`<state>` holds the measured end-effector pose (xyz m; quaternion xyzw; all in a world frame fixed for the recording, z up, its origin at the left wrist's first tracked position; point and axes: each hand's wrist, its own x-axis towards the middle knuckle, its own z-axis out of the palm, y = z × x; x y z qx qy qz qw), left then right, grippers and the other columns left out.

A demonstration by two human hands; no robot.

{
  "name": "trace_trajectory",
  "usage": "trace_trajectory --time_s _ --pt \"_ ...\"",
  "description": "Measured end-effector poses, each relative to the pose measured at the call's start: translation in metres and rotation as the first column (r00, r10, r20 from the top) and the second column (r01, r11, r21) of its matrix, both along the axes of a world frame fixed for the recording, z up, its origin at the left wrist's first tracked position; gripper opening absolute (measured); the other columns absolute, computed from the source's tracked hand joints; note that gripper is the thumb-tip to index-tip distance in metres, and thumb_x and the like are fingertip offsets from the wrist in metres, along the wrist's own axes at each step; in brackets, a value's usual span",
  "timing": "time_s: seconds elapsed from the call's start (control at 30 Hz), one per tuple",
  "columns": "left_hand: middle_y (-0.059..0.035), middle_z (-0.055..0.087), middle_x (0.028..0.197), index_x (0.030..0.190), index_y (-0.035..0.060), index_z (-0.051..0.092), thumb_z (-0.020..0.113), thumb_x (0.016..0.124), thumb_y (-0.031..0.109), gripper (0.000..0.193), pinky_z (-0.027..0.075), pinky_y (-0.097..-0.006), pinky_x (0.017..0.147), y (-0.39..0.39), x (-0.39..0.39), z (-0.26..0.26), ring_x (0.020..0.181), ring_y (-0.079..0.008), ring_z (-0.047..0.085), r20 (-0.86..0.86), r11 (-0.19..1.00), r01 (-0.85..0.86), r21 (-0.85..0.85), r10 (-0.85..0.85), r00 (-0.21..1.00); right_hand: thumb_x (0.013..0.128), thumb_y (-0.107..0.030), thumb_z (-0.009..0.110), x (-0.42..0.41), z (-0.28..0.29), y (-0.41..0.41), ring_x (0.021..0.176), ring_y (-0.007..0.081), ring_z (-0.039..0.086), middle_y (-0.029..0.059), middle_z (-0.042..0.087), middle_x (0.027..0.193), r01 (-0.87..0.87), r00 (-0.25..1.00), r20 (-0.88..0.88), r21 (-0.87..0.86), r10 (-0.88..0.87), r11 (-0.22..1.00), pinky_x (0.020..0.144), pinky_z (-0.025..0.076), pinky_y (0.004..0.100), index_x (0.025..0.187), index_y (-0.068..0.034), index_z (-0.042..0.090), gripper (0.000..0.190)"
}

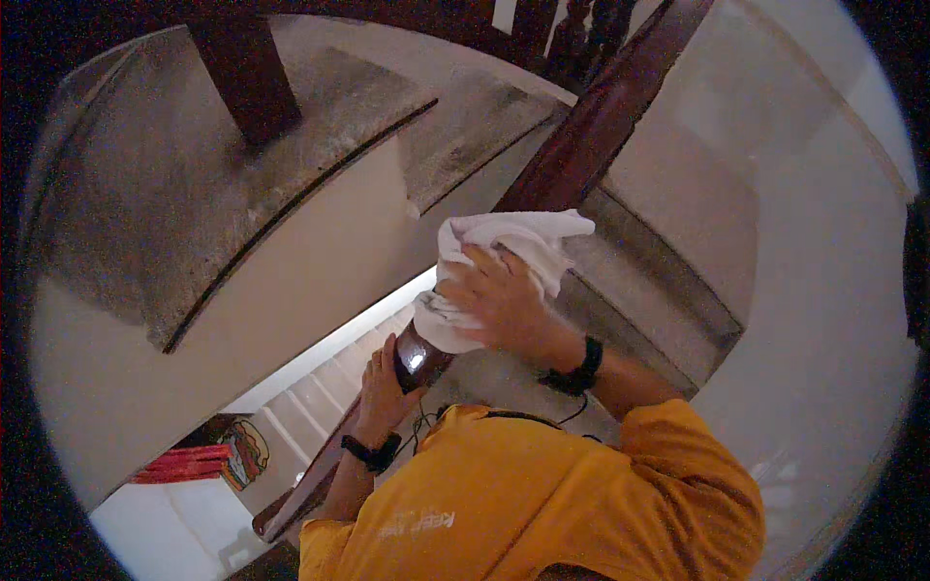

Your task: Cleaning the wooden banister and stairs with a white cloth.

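Note:
A dark, glossy wooden handrail [574, 149] runs diagonally down a staircase in front of me. Spread over a bunched white cloth [501, 232], my right hand [501, 301] presses it onto the top of the rail. The cloth hides that stretch of wood. Lower down, my left hand [385, 392] is wrapped around the side of the rail, beside a bright reflection on its surface. Dark bands circle both my wrists.
Carpeted stair treads [647, 247] lie right of the rail. More carpeted treads [349, 94] with dark edges and a dark wooden post [243, 80] are at upper left. Balusters [581, 29] stand at the top. Far below are a lit floor and a burger picture [245, 450].

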<state>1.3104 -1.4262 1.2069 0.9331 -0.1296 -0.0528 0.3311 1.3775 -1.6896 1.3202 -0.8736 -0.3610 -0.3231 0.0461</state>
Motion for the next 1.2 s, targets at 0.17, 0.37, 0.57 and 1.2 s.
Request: trace_trajectory --time_s 0.17,0.37,0.57,1.2 --pt "-0.02 0.048 0.134 0.156 0.0066 0.022 0.088 0.069 0.024 0.111 0.041 -0.0525 0.105 0.006 -0.006 0.009 0.123 -0.0409 0.049 0.054 1.0 -0.002 -0.001 0.002 0.999 0.084 -0.039 0.067 0.064 0.042 -0.068 0.115 0.0342 0.057 0.0107 0.062 0.115 0.052 0.977 0.207 0.016 -0.054 0.999 0.096 0.044 0.0518 0.118 -0.014 0.063 0.042" --pt "-0.0217 0.047 0.136 0.156 0.007 0.021 0.086 0.069 0.022 0.11 0.039 -0.0523 0.107 0.007 0.0 -0.01 0.124 -0.0418 0.047 0.055 1.0 0.017 0.014 -0.018 0.998 0.088 -0.033 0.071 0.171 0.091 -0.244 0.126 0.0323 0.056 0.011 0.063 0.132 0.411 0.789 0.482 0.048 -0.382 0.91 0.105 0.041 0.0501 0.129 -0.012 0.064 0.047" --pt "-0.0219 0.042 0.142 0.158 0.0093 0.02 0.085 0.071 0.021 0.109 0.035 -0.0528 0.112 0.007 -0.001 -0.015 0.132 -0.0415 0.042 0.081 1.0 -0.009 0.009 0.008 0.997 0.089 -0.038 0.07 0.18 0.082 -0.215 0.128 0.0307 0.055 0.0053 0.063 0.136 0.514 0.735 0.505 0.019 -0.452 0.858 0.106 0.039 0.0501 0.127 -0.015 0.066 0.045" --pt "-0.021 0.031 0.157 0.158 0.0161 0.028 0.075 0.08 0.048 0.096 0.027 -0.0649 0.114 -0.121 0.049 0.02 0.144 -0.0457 0.031 0.563 0.986 0.075 -0.146 0.02 0.826 0.089 -0.028 0.067 0.06 -0.029 -0.038 0.127 0.0311 0.052 0.0101 0.06 0.134 -0.087 0.878 -0.447 0.203 0.171 0.975 0.106 0.04 0.0472 0.125 -0.011 0.064 0.04"
